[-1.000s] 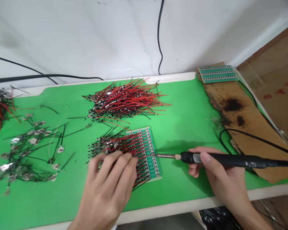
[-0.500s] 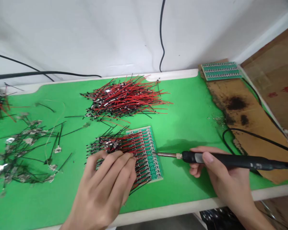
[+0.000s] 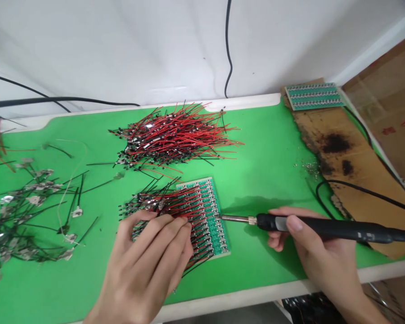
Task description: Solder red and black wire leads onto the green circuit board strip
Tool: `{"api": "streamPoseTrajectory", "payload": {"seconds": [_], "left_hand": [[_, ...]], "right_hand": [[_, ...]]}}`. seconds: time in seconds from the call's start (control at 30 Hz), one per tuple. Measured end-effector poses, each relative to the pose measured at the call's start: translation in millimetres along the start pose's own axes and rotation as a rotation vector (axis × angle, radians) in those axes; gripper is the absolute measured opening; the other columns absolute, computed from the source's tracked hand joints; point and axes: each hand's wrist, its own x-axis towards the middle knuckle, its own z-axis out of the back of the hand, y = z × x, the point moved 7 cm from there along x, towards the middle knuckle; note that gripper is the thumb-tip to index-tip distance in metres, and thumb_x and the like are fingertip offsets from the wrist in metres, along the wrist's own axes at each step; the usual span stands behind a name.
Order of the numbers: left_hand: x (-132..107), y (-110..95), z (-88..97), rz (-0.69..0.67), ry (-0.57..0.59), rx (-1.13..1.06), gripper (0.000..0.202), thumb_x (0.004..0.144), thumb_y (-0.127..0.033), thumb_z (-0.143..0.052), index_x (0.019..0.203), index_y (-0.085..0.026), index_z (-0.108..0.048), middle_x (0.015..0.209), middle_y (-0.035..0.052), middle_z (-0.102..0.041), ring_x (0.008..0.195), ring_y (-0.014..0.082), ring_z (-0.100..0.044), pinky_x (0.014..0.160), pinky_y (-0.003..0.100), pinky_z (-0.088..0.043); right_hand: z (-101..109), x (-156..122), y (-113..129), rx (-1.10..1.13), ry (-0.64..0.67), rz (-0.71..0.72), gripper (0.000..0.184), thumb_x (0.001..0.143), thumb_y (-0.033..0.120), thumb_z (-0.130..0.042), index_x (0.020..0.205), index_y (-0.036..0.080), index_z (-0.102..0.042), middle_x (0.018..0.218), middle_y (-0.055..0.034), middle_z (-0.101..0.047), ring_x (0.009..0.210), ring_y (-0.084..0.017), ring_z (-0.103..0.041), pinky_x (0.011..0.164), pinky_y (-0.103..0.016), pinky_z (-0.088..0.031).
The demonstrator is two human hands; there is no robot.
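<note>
A pile of red-and-black wire leads [image 3: 175, 135] lies at the far centre of the green-topped table [image 3: 266, 135]. Loose black leads with metal tabs [image 3: 30, 216] lie left. Circuit boards [image 3: 313, 96] rest far right on scorched cardboard [image 3: 354, 153].

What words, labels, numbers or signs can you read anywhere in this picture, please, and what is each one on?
No word, number or brand can be read with certainty.
Red printed marks on the brown cardboard: too blurred to read.
Pale marks on the black soldering iron handle: too small to read.
The green circuit board: no legible text.
</note>
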Motion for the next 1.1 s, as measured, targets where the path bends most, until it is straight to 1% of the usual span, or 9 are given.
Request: {"api": "streamPoseTrajectory", "payload": {"seconds": [0.17,0.33,0.4,0.63,0.8,0.93,1.1], "left_hand": [[-2,-1,-0.2,0.002,0.007,0.006,0.012,0.099,-0.001,-0.076,0.106,-0.011,-0.074,0.107,0.0068,-0.086,0.098,0.0225,-0.078,0.103,0.050,-0.050],[-2,3,-0.4,0.033,-0.018,-0.006,0.014,0.098,-0.002,-0.078,0.108,-0.012,-0.075,0.105,0.0042,-0.087,0.095,0.0201,-0.079,0.103,0.049,-0.050],[-2,3,-0.5,0.034,-0.022,-0.004,0.014,0.098,-0.002,-0.078,0.108,-0.012,-0.075,0.104,0.0043,-0.087,0.095,0.0202,-0.079,0.104,0.049,-0.050],[1,2,-0.5,0.044,-0.036,0.006,0.010,0.100,-0.003,-0.076,0.102,-0.013,-0.074,0.100,0.0032,-0.087,0.089,0.0181,-0.079,0.102,0.046,-0.049],[1,3,-1.5,0.037,-0.021,0.014,0.009,0.103,-0.004,-0.073,0.103,-0.013,-0.074,0.100,0.0036,-0.087,0.090,0.0184,-0.079,0.100,0.046,-0.048],[2,4,-1.0,0.032,-0.006,0.020,0.009,0.104,-0.006,-0.072,0.103,-0.015,-0.073,0.099,0.0026,-0.087,0.089,0.0180,-0.080,0.100,0.045,-0.047],[4,4,0.7,0.032,-0.010,0.010,0.012,0.103,-0.004,-0.071,0.104,-0.015,-0.074,0.098,0.0020,-0.087,0.088,0.0170,-0.079,0.101,0.045,-0.048]], "right_hand": [[-2,-1,4,-0.022,-0.030,-0.009,0.017,0.103,0.042,-0.083,0.106,0.027,-0.091,0.068,-0.0036,-0.082,0.055,-0.017,-0.078,0.053,-0.023,-0.067],[-4,-10,5,-0.037,-0.182,-0.147,0.033,0.094,0.057,-0.089,0.100,0.024,-0.090,0.067,-0.0031,-0.080,0.056,-0.017,-0.074,0.055,-0.028,-0.066],[-6,-12,6,-0.040,-0.211,-0.180,0.037,0.091,0.060,-0.090,0.099,0.024,-0.089,0.068,-0.0029,-0.079,0.057,-0.018,-0.073,0.056,-0.029,-0.066],[-6,-14,6,-0.032,-0.221,-0.212,0.039,0.089,0.062,-0.092,0.098,0.025,-0.089,0.067,-0.0020,-0.079,0.058,-0.017,-0.073,0.057,-0.028,-0.065],[-5,-13,5,-0.045,-0.222,-0.211,0.041,0.088,0.063,-0.091,0.098,0.024,-0.089,0.067,-0.0030,-0.079,0.056,-0.018,-0.073,0.056,-0.030,-0.065],[-5,-14,4,-0.032,-0.237,-0.215,0.041,0.087,0.063,-0.092,0.099,0.024,-0.089,0.067,-0.0029,-0.079,0.057,-0.018,-0.073,0.057,-0.030,-0.065],[-6,-13,6,-0.033,-0.219,-0.216,0.040,0.088,0.063,-0.092,0.098,0.024,-0.090,0.067,-0.0027,-0.079,0.057,-0.018,-0.073,0.056,-0.029,-0.065]]}}
